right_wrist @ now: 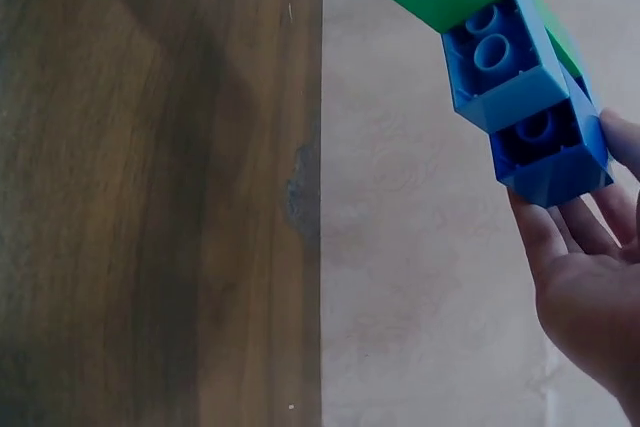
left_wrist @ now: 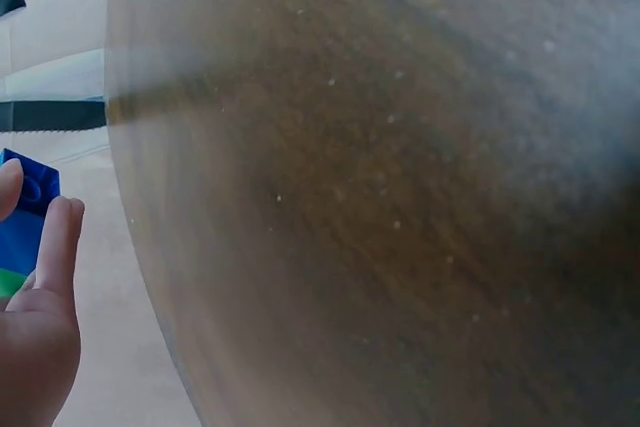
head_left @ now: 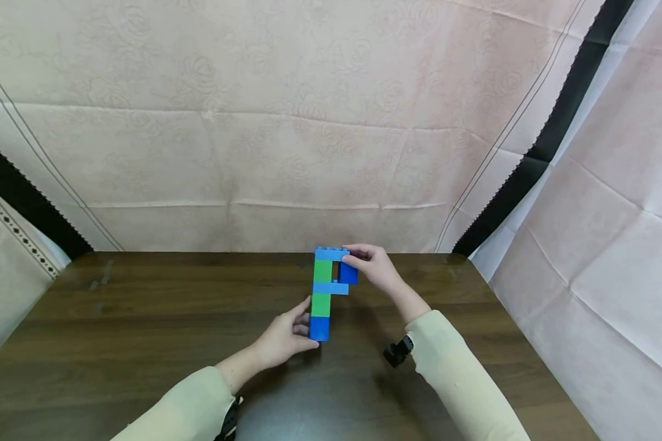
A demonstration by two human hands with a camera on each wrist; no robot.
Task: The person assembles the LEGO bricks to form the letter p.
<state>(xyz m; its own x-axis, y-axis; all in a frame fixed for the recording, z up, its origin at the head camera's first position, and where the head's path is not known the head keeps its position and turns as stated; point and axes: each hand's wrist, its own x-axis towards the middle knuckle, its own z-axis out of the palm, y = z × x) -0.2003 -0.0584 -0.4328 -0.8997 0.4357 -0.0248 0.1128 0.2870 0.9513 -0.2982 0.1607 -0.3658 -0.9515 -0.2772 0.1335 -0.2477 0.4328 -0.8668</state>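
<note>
A tower of toy building bricks (head_left: 321, 305) is held up between both hands in the head view. From the bottom it runs dark blue, green, a longer light blue brick, green, and another light blue one on top. My left hand (head_left: 280, 337) grips the dark blue bottom brick (head_left: 319, 329), thumb below and fingers along the side. My right hand (head_left: 379, 268) pinches a dark blue brick (head_left: 349, 274) at the upper right, under the overhanging end of the top brick. The right wrist view shows the hollow underside of this brick (right_wrist: 555, 167); whether it is firmly joined I cannot tell.
A dark brown wooden table (head_left: 143, 343) lies below the hands. Pale patterned cloth (head_left: 254, 153) hangs behind its far edge, with more cloth at both sides. Black bands (head_left: 540, 141) run down the cloth's corners. A black wrist device (head_left: 398, 351) sits at the right cuff.
</note>
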